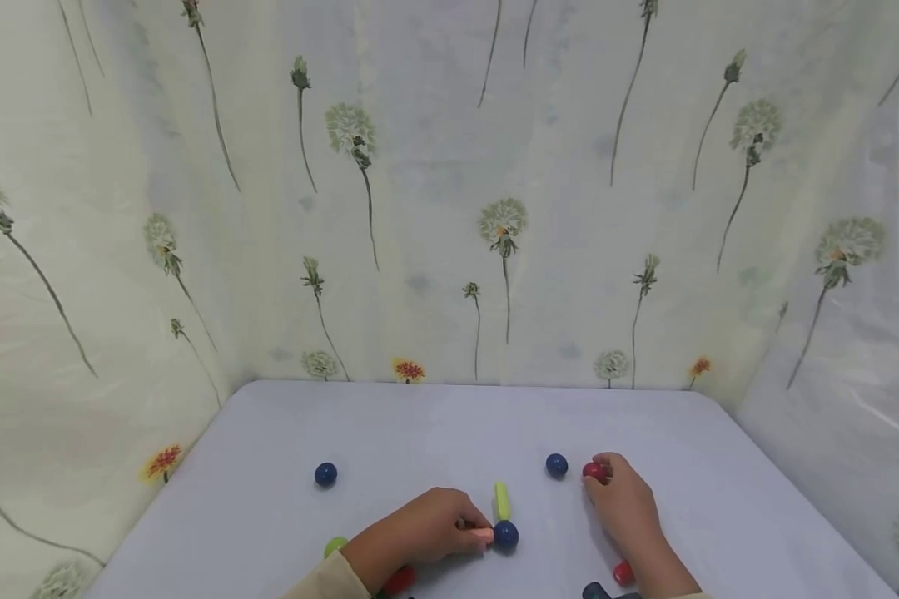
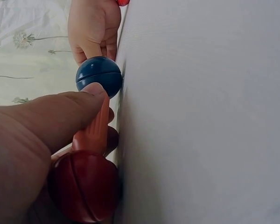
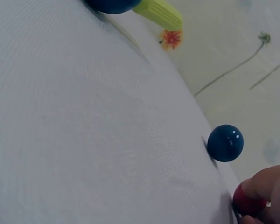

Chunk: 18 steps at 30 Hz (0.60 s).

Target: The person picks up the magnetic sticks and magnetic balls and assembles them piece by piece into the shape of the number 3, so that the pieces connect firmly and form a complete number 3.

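In the head view my left hand point(image 1: 433, 526) pinches a ridged orange rod point(image 2: 94, 129) between thumb and fingers, low over the table. A blue ball point(image 1: 505, 537) sits at the rod's far end. At its near end is a dark red ball point(image 2: 86, 186), hidden behind the hand in the head view. A yellow-green rod point(image 1: 502, 501) runs back from that blue ball. Farther right, my right hand point(image 1: 629, 506) grips a red ball point(image 1: 593, 472) with thumb and fingertips. Just left of it lies another blue ball point(image 1: 557, 465).
A third blue ball point(image 1: 325, 474) lies at the left of the white table point(image 1: 270, 416). Under the left forearm show a green ball point(image 1: 335, 546) and a red piece point(image 1: 399, 580). Another red ball point(image 1: 624, 573) lies beside the right wrist, with a dark piece point(image 1: 595, 591) at the front edge.
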Available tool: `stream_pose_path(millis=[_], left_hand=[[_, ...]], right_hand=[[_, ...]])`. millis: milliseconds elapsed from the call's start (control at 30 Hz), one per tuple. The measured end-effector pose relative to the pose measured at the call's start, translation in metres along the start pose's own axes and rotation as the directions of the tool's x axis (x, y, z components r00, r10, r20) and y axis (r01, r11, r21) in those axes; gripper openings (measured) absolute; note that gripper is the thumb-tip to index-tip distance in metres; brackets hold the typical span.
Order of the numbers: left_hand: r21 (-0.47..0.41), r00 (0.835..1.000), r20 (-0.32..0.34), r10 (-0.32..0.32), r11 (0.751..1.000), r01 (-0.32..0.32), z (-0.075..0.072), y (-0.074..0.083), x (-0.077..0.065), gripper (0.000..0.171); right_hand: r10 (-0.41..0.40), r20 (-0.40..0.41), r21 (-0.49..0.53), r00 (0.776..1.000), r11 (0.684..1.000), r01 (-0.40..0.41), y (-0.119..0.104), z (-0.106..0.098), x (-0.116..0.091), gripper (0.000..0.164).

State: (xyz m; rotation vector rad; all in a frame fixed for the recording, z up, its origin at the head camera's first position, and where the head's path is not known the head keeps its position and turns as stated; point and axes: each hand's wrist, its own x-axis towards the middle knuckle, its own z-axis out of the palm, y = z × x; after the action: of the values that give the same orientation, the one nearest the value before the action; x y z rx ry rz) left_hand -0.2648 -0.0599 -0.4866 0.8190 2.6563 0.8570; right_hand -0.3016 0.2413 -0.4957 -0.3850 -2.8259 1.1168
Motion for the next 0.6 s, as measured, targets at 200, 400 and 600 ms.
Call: stream_pose_path(millis=[200,400,600], left_hand=[[0.007,1.0,0.018,-0.019,1.0,0.018,-0.001,-0.0006,0.0008,0.014],[-0.001,0.999,0.026,-0.025,1.0,0.025,-0.0019,-0.001,0.0019,0.015],[0.002,0.999,0.036,-0.018,1.0,0.018,-0.0009,-0.0007,0.0026,0.015]], right_hand=[[0.01,0.008,0.014,1.0,1.0,-0.01,-0.0023,-0.0003,-0.0018,0.05],[0.0,0.003,0.024,1.0,1.0,0.0,-0.0052,-0.0008,-0.0026,0.05],[-0.043,-0.01,0.063,0.999,0.997,0.044,-0.0083,-0.0002,-0.0068,0.049]])
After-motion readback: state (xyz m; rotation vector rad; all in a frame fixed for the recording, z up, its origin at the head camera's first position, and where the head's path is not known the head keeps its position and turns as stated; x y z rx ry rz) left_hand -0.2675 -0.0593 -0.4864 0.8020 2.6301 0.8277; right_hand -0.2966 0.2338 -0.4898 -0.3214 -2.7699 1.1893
